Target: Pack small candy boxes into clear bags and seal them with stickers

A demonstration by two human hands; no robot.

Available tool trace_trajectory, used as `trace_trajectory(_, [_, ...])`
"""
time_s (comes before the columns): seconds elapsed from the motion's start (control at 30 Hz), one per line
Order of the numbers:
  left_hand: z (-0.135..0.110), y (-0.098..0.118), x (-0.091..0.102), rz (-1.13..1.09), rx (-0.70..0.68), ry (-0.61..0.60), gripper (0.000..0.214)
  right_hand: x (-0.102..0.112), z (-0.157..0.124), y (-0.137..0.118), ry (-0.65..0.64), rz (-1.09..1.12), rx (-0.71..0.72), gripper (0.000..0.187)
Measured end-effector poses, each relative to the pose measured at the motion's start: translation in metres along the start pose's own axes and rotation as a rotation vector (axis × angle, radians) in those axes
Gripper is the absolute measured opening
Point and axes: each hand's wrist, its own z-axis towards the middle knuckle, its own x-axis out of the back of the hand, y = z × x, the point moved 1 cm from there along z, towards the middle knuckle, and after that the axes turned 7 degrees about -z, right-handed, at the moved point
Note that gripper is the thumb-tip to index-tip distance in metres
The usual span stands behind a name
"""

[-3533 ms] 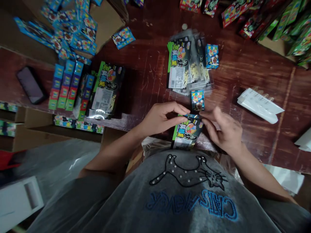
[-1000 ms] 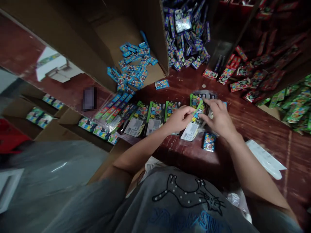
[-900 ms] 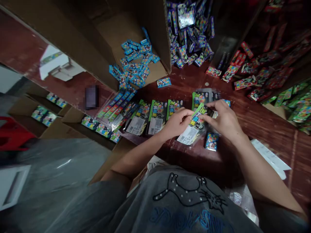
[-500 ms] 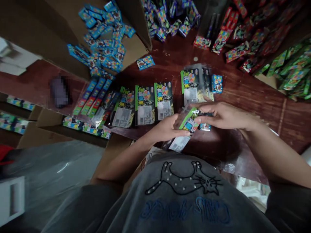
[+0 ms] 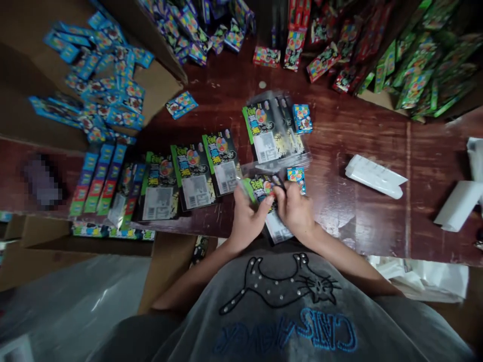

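Note:
Both hands are at the table's front edge, close to my body. Between them is a black printed packet (image 5: 279, 230) with a green top and a clear plastic flap. My left hand (image 5: 246, 216) grips its left side, thumb across the front. My right hand (image 5: 298, 208) is closed on its right side, fingers curled and partly hidden. Just beyond the right hand lies a small blue candy box (image 5: 297, 176). Farther back, black-and-green packets (image 5: 260, 125) in clear plastic lie overlapped, with another blue box (image 5: 302, 119) against their right edge.
More black packets (image 5: 193, 176) lie in a row at left, beside stacked coloured boxes (image 5: 90, 178). Cartons hold blue packs (image 5: 113, 85), purple packs (image 5: 196, 25) and green packs (image 5: 418, 70); red packs (image 5: 294, 48) lie at the back. Folded white plastic (image 5: 373, 176) is at right.
My view has shifted right. My right hand has moved from the packet's upper end to its right side and closed there. The packet is turned more face-up.

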Motion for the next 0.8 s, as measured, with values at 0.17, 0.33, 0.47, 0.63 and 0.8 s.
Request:
trace_trajectory(0.17, [0.012, 0.007, -0.001, -0.111, -0.039, 0.276, 0.058, -0.005, 0.014, -0.029, -0.009, 0.112, 0.174, 0.044])
trace_trajectory(0.33, [0.034, 0.014, 0.032, -0.041, -0.093, 0.243, 0.054, 0.018, 0.048, -0.039, -0.020, 0.287, 0.373, 0.065])
trace_trajectory(0.47, [0.042, 0.027, 0.057, 0.390, -0.353, 0.295, 0.089, 0.054, 0.132, 0.014, 0.067, 0.077, 0.476, 0.077])
trace_trajectory(0.63, [0.049, 0.055, 0.009, 0.808, -0.747, -0.504, 0.073, 0.066, 0.245, 0.087, -0.411, -0.428, 0.543, 0.113])
trace_trajectory(0.8, [0.118, 0.067, -0.037, 0.986, -0.721, -0.756, 0.048, 0.083, 0.244, 0.102, -0.396, -0.447, 0.638, 0.054])
